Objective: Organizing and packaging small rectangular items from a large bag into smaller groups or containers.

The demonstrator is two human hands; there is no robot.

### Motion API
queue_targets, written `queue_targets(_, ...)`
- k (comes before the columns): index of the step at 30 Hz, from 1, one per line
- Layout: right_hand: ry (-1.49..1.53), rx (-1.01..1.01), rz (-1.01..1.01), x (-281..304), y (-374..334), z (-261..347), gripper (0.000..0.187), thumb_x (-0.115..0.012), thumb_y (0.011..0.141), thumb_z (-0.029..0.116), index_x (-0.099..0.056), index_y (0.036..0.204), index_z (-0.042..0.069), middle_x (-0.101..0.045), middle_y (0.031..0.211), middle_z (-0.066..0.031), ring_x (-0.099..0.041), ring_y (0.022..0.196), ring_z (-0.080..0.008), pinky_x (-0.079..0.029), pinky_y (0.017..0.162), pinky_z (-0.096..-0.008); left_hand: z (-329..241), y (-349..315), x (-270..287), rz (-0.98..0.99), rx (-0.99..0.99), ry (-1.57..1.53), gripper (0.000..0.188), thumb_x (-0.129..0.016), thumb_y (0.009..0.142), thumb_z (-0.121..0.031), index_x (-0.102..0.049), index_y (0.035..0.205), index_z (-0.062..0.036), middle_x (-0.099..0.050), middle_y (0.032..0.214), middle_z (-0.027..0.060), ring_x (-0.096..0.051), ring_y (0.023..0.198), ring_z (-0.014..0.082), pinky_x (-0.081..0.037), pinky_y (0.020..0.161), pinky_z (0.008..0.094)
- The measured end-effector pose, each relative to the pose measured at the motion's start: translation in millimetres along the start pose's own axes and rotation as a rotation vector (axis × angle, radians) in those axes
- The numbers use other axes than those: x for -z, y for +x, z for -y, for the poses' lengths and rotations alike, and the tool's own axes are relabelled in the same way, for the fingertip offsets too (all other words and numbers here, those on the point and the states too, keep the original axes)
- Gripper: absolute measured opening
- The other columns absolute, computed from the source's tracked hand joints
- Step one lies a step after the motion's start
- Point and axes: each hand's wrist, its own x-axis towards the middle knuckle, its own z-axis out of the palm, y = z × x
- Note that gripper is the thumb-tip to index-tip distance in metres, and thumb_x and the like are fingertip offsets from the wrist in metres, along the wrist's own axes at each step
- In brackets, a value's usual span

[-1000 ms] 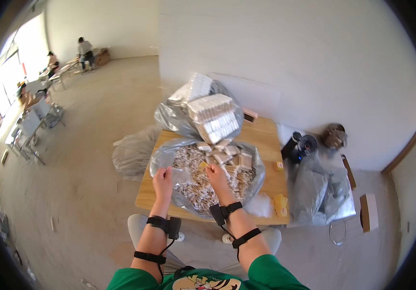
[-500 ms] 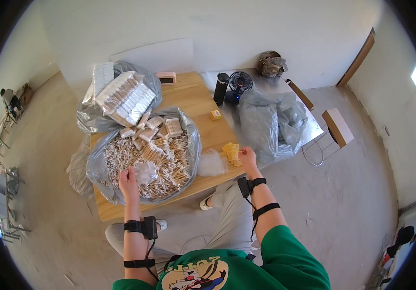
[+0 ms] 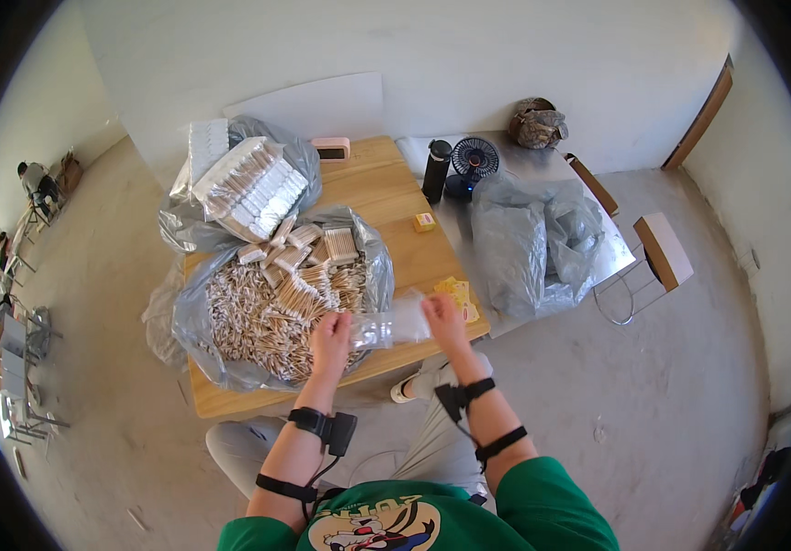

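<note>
My left hand (image 3: 329, 343) is closed on the edge of a small clear plastic bag (image 3: 372, 331), at the front right of a big grey plastic sack (image 3: 195, 332). Loose cotton swabs (image 3: 253, 312) fill that sack, with bundled swabs (image 3: 287, 250) heaped at its back. My right hand (image 3: 448, 323) hovers at the right end of the clear bag, over a stack of flat clear bags (image 3: 407, 314). Its fingers are pinched together; what they hold, if anything, is too small to make out. Just beyond it lie small yellow cards (image 3: 459, 296).
Packed swab bags (image 3: 253, 188) rise at the table's back left. A small yellow box (image 3: 424, 222) sits on the wooden table (image 3: 368, 197). Rightward, a metal table (image 3: 588, 179) bears a black bottle (image 3: 437, 172), a fan (image 3: 475, 161), a camouflage cap (image 3: 538, 124) and grey plastic bags (image 3: 510, 243).
My left hand has moved right with the clear bag, away from the middle of the swabs. My right hand has come left from the yellow cards, so both hands are closer together.
</note>
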Motion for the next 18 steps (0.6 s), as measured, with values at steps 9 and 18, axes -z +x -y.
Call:
queue_targets(9, 0.249, -0.263, -0.073, 5.0, -7.6, -8.1, 0.036, -0.06, 0.076, 0.002, -0.043, 0.107, 0.003, -0.056, 0.067, -0.0091, -0.056, 0.055, -0.0188, -0.045, 0.049, -0.0305, 12.8, 13.2, 9.0, -0.037, 0.043, 0.068, 0.032, -0.051, 0.091, -0.028, -0.054, 0.071, -0.0022, -0.053, 0.055, 0.0077, -0.05, 0.05, 0.0205, -0.04, 0.05, 0.0325)
queue_targets(18, -0.277, -0.165, 0.021, -36.7, 10.9, 5.9, 0.041, -0.066, 0.074, 0.012, -0.044, 0.107, 0.002, -0.059, 0.079, -0.0186, -0.057, 0.078, -0.0383, -0.044, 0.071, -0.0455, 57.4, 41.4, 109.4, -0.366, -0.153, 0.608, 0.027, -0.052, 0.087, -0.024, -0.052, 0.104, -0.003, -0.053, 0.109, 0.0179, -0.05, 0.102, 0.0359, -0.04, 0.085, 0.0417)
